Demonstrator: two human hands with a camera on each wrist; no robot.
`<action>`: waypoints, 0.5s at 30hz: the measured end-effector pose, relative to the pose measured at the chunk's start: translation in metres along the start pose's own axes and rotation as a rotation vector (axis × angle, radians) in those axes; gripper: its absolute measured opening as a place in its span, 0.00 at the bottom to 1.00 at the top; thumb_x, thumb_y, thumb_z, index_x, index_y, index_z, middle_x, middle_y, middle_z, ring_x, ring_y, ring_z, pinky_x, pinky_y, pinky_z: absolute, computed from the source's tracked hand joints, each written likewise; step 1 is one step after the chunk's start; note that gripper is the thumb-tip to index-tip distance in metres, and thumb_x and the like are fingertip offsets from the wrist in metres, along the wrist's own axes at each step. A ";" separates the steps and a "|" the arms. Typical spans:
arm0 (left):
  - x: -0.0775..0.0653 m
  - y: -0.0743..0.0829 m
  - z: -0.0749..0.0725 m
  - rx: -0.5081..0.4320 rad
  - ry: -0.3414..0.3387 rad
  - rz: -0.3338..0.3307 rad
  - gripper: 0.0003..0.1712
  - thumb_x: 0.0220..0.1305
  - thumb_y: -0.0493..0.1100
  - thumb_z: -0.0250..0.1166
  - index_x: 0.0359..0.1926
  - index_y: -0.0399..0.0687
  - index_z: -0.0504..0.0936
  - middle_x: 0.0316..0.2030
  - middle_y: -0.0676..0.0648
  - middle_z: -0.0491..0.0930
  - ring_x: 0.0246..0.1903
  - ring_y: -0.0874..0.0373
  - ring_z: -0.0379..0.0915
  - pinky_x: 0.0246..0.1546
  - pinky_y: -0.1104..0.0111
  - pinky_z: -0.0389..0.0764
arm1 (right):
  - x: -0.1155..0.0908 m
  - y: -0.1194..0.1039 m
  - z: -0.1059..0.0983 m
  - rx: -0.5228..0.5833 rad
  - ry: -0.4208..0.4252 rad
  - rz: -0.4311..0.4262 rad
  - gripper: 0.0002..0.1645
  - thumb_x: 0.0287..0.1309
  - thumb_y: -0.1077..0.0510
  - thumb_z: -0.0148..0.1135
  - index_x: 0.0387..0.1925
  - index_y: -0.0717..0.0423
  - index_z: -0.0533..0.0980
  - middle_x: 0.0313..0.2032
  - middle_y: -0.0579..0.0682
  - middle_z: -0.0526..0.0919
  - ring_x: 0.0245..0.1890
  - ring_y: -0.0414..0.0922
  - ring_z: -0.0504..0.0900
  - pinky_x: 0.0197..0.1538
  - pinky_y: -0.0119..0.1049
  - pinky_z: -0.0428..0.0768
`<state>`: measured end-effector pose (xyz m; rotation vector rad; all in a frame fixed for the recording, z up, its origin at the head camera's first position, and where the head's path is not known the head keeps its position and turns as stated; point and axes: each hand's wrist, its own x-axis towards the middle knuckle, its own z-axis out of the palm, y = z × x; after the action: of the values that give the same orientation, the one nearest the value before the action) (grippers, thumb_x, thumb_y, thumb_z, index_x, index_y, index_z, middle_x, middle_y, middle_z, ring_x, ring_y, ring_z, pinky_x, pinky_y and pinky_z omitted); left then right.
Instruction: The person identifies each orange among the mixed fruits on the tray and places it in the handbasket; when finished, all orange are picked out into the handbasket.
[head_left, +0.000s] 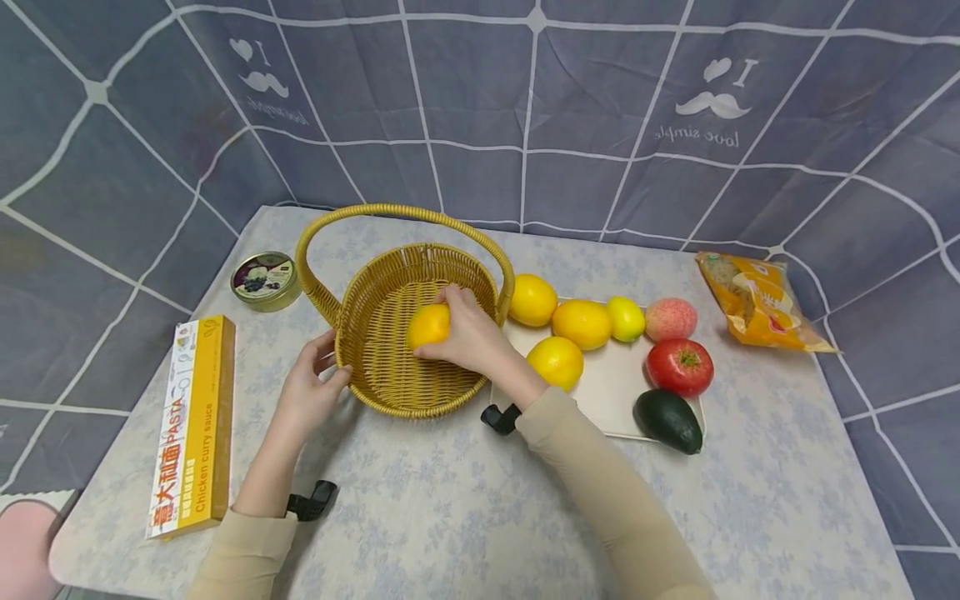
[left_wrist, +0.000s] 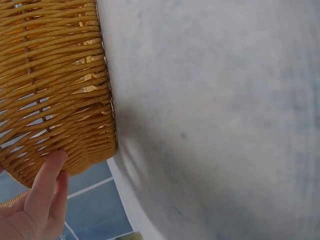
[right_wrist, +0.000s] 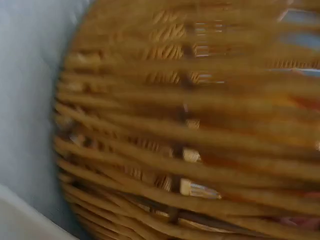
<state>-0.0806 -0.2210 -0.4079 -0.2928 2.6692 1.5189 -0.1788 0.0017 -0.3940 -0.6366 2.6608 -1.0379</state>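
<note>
Round orange fruit (head_left: 429, 325) is left of the gripping right hand (head_left: 471, 335), inside a golden wicker basket (head_left: 384, 354). Left hand (head_left: 311, 388) holds the basket.

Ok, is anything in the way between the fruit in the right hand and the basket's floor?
Nothing visible: the right hand holds the orange fruit within the basket's rim, and bare woven floor shows around it. The handle arches beyond them. Directly beneath the fruit is hidden.
</note>
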 end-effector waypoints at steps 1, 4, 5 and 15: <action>0.000 0.000 0.001 -0.001 0.000 -0.001 0.36 0.68 0.38 0.52 0.72 0.41 0.47 0.67 0.37 0.56 0.65 0.41 0.57 0.54 0.52 0.74 | 0.003 0.000 0.000 -0.004 0.005 0.011 0.45 0.39 0.42 0.74 0.55 0.50 0.61 0.49 0.54 0.66 0.42 0.47 0.74 0.45 0.40 0.78; 0.000 0.000 0.002 -0.006 -0.002 -0.010 0.36 0.68 0.38 0.51 0.72 0.42 0.46 0.67 0.37 0.55 0.65 0.41 0.56 0.55 0.51 0.73 | 0.011 0.003 0.003 -0.027 -0.011 0.030 0.45 0.40 0.44 0.75 0.55 0.51 0.60 0.48 0.54 0.65 0.40 0.47 0.74 0.43 0.38 0.78; 0.000 0.000 0.002 -0.005 -0.002 -0.013 0.36 0.68 0.38 0.51 0.73 0.42 0.46 0.68 0.37 0.55 0.65 0.41 0.55 0.55 0.50 0.72 | 0.012 0.004 0.004 -0.030 -0.018 0.035 0.45 0.40 0.44 0.75 0.55 0.51 0.60 0.49 0.54 0.64 0.40 0.47 0.74 0.44 0.38 0.78; 0.000 0.000 0.001 -0.001 -0.009 -0.014 0.36 0.69 0.39 0.51 0.73 0.43 0.45 0.68 0.37 0.54 0.65 0.40 0.54 0.56 0.49 0.71 | 0.019 0.010 0.010 -0.108 0.113 0.020 0.42 0.41 0.45 0.75 0.56 0.53 0.65 0.53 0.51 0.73 0.50 0.48 0.70 0.53 0.40 0.74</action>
<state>-0.0802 -0.2203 -0.4080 -0.3030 2.6539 1.5138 -0.1952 -0.0066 -0.4089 -0.5873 2.8307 -0.9573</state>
